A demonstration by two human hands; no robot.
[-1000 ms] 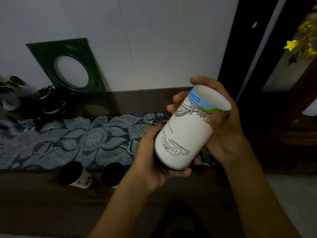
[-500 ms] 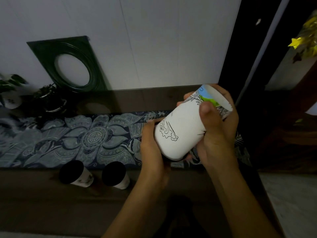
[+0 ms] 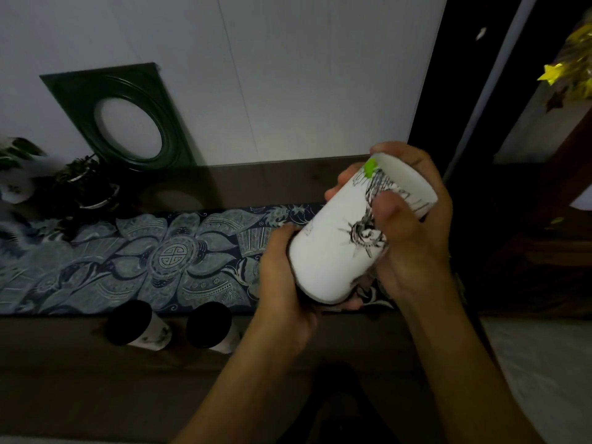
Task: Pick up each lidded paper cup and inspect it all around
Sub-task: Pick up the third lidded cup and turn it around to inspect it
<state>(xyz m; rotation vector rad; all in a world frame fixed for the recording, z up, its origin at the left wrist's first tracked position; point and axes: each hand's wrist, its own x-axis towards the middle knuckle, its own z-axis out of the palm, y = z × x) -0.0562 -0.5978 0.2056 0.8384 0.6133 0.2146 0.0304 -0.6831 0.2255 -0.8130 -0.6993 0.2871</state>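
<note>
I hold a white paper cup [image 3: 333, 241] with black ink drawings and a green patch in the air, tilted on its side with its base pointing up and to the right. My left hand [image 3: 282, 277] wraps the lower, lid end, which is hidden by the hand. My right hand [image 3: 413, 225] grips the upper part, thumb on the drawing. Two more cups with black lids [image 3: 128, 322] [image 3: 209, 325] stand side by side on the dark wooden table [image 3: 96, 379], below and left of my hands.
A blue patterned runner [image 3: 128, 261] lies along the table. A dark green square frame with a round opening [image 3: 125, 120] leans on the white wall. Potted plants [image 3: 86, 184] sit at far left. A dark doorway [image 3: 480, 91] and gold stars [image 3: 570, 65] are at right.
The cup has been turned in my hands: the blue and green print rotated away and a spiky black drawing came round. Both hands shifted slightly right and down.
</note>
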